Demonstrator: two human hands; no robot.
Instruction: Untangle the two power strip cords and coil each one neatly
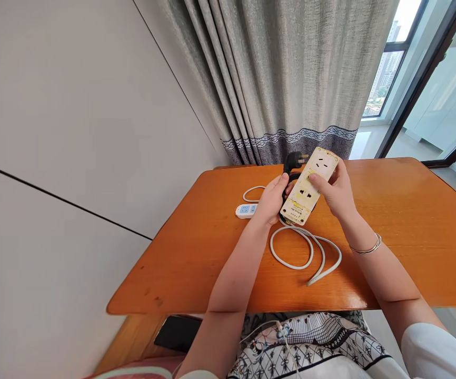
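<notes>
My right hand (339, 190) grips an old, yellowed power strip (304, 196) with its thumb on the socket face. The strip is tilted above the table, sockets toward me. My left hand (270, 199) is closed around the black cord just below a black plug (292, 161), whose metal prongs point right. Some of the left fingers are hidden behind the power strip. Under the hands, a white cable (291, 267) lies in loose loops on the table. Beside my left wrist sits a smaller white power strip (244, 211) with light blue socket panels, partly covered by the hand.
The orange-brown wooden table (180, 268) has rounded corners and meets a white wall panel (73, 131) on the left. A grey curtain (291, 68) hangs behind it. Below the front edge lies a dark phone (178, 332). A thin white cord (287, 350) crosses my lap.
</notes>
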